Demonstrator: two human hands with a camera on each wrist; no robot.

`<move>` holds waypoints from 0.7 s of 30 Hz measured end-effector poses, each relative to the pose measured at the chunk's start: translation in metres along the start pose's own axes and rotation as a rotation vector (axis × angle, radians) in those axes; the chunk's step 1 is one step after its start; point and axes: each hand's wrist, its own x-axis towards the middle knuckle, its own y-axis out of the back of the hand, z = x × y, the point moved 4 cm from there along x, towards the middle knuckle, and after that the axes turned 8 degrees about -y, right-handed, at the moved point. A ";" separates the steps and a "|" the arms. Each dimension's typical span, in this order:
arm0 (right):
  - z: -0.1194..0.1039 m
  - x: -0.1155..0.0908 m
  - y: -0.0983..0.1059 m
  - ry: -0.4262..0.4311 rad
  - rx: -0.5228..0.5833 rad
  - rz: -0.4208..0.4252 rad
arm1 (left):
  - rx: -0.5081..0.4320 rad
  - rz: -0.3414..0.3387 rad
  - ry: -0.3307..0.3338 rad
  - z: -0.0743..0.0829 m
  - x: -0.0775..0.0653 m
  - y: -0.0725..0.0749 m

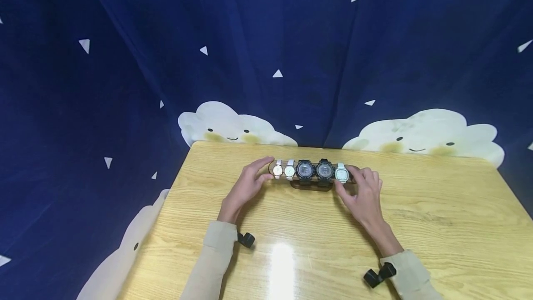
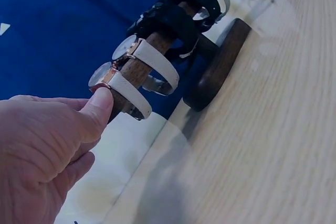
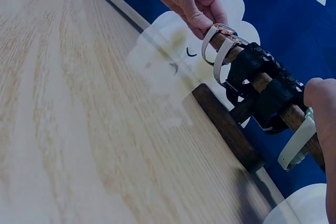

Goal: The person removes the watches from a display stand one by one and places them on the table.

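Observation:
A dark wooden watch stand (image 1: 310,187) carries a row of wristwatches on its raised bar. At the bar's left end my left hand (image 1: 246,184) pinches a rose-gold wristwatch with a white strap (image 2: 128,94), thumb against its case. A second white-strapped watch (image 1: 289,171) sits beside it. Two chunky black watches (image 1: 305,170) fill the middle. My right hand (image 1: 363,196) grips the pale green square watch (image 1: 341,174) at the right end, thumb on the near side and fingers over the bar's end. That hand hides part of this watch in the right wrist view.
The stand's foot rests on a light wooden table (image 1: 416,207), near its back edge. Behind hangs a dark blue curtain (image 1: 250,36) with white triangles and smiling clouds. Small black cameras (image 1: 247,240) are worn at both wrists.

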 end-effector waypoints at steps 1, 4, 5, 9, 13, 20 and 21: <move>0.000 0.000 0.000 0.001 0.002 0.001 | 0.003 -0.003 0.004 0.000 0.000 0.000; 0.000 0.001 0.000 0.014 0.000 0.003 | 0.008 -0.016 0.018 0.000 0.001 0.000; 0.000 0.001 0.001 0.017 0.000 0.002 | 0.008 -0.020 0.022 0.000 0.001 0.000; 0.001 0.002 0.002 0.023 -0.005 -0.004 | 0.002 -0.033 0.029 0.001 0.002 0.000; 0.000 0.004 0.004 0.023 0.002 -0.008 | -0.010 -0.031 0.041 0.002 0.002 0.000; -0.001 0.004 0.004 0.033 0.011 -0.004 | -0.098 -0.023 0.072 -0.004 0.001 0.001; -0.001 0.004 0.004 0.034 0.010 -0.005 | -0.117 -0.022 0.081 -0.006 0.000 0.001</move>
